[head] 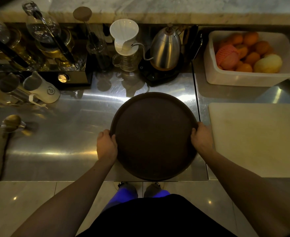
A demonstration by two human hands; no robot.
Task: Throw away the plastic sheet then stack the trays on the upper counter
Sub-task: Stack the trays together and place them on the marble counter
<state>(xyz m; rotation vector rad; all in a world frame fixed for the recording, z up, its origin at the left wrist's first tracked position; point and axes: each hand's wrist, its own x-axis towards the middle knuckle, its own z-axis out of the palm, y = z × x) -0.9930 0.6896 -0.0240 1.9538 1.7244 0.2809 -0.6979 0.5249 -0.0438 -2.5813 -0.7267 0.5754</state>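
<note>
A round dark brown tray (153, 134) is over the front of the steel lower counter (63, 134), directly in front of me. My left hand (106, 145) grips its left rim, thumb over the edge. My right hand (201, 136) grips its right rim in the same manner. The tray's surface is bare. I cannot tell whether it rests on the counter or is lifted. The marble upper counter (175, 7) runs along the top of the view, beyond the coffee gear. No plastic sheet is visible.
Behind the tray stand a white dripper on a glass server (124, 41) and a steel gooseneck kettle (165, 47). Syphon brewers (41, 31) and milk pitchers (41, 88) fill the left. A white tub of fruit (250, 57) and a cutting board (257, 139) lie right.
</note>
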